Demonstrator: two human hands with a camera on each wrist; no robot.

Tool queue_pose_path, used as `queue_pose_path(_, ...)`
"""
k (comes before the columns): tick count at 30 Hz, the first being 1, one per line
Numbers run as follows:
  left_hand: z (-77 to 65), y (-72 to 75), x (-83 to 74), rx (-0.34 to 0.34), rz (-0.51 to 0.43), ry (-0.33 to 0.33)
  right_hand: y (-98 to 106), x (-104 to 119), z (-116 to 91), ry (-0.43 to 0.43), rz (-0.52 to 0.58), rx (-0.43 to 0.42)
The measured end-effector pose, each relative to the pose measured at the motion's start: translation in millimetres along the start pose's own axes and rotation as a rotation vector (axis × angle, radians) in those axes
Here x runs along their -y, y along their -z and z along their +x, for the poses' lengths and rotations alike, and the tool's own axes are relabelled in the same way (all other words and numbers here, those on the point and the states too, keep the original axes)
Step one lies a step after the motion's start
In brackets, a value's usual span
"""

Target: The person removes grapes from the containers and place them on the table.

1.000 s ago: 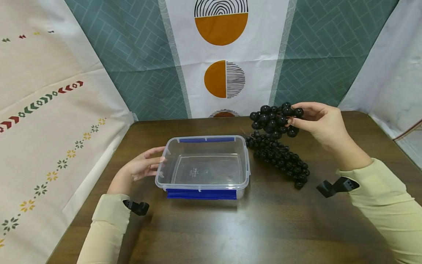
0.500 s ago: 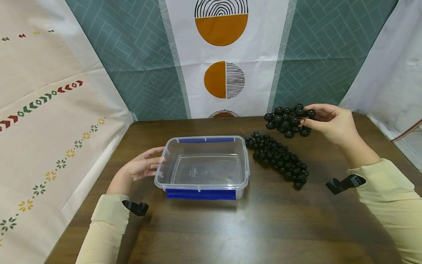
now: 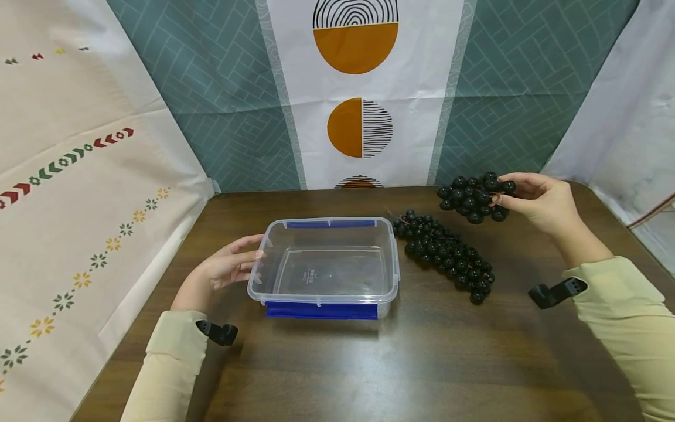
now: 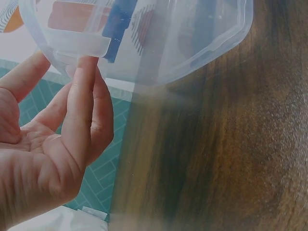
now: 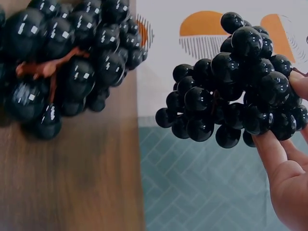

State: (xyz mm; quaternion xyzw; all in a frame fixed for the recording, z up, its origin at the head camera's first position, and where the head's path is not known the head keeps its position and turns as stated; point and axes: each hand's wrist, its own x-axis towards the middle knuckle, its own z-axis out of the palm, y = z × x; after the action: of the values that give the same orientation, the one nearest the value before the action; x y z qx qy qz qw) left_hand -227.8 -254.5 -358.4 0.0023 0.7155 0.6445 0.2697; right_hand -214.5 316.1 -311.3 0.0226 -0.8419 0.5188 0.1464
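Observation:
In the head view my right hand (image 3: pixel 543 202) pinches a bunch of black grapes (image 3: pixel 469 198) by its stem end, held up near the table's back edge. The right wrist view shows thumb and fingertips at one end of this bunch. A larger bunch of black grapes (image 3: pixel 448 252) lies on the table just right of a clear plastic food container (image 3: pixel 321 298) with blue side clips. No lid covers the container, and nothing lies inside. My left hand (image 3: pixel 229 264) touches the container's left side with its fingertips, fingers mostly straight, near a clear flap (image 4: pixel 79 43) in the left wrist view.
The brown wooden table (image 3: pixel 327 369) reaches back to a hanging green and white cloth (image 3: pixel 227 105) with orange half circles. A cream patterned cloth (image 3: pixel 95 205) borders the left side, and a white one (image 3: pixel 633 117) the right. Both sleeves carry small black wrist cameras.
My right hand has drawn the held grapes to the right, away from above the larger bunch, and slightly down at the end. The left hand and container have stayed put.

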Motion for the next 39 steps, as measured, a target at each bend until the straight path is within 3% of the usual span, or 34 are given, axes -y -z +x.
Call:
queue_pose_path(6, -0.3, 0.4, 1.1, -0.005, 0.01, -0.005, 8, -16, 1, -0.019, -0.106, 0.006)
queue_pose_path(21, -0.7, -1.2, 2.1, -0.004, -0.001, -0.018, 13, -54, -2, -0.026, -0.068, 0.059)
queue_pose_path(31, -0.4, -1.2, 3.0, -0.015, -0.005, -0.009, 16, -62, -7, -0.024, -0.109, 0.068)
queue_pose_path(39, 1.0, -1.1, 4.4, -0.023, -0.005, 0.001, 23, -68, -10, -0.055, -0.218, 0.093)
